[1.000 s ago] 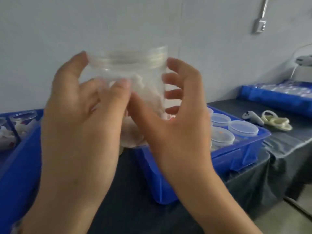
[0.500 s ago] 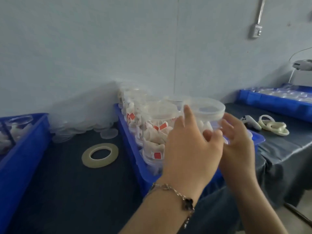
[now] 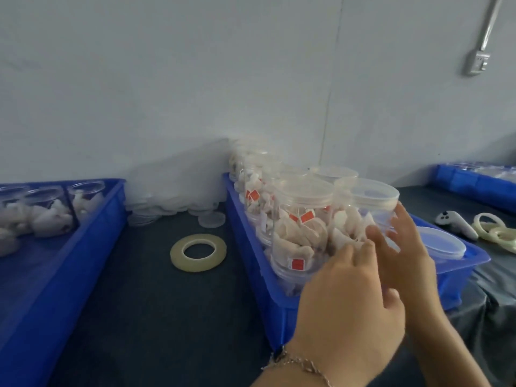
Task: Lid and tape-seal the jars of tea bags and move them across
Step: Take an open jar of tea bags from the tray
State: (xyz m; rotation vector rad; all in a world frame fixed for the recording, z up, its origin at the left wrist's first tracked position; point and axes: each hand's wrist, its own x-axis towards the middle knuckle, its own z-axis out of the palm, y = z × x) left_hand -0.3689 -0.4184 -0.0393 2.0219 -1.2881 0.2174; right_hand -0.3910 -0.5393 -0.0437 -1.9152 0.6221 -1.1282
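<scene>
Setting the lidded jar (image 3: 365,216) down at the near end of the right-hand blue crate (image 3: 268,297), the left hand (image 3: 346,305) and right hand (image 3: 405,263) cup its lower wall with fingers loosely curved around it, not clenched. Seat it flat beside the neighbouring sealed jar (image 3: 301,233) before letting go. Farther left on the table lies the tape roll (image 3: 198,252); unlidded jars (image 3: 50,210) wait in the left crate (image 3: 92,247).
</scene>
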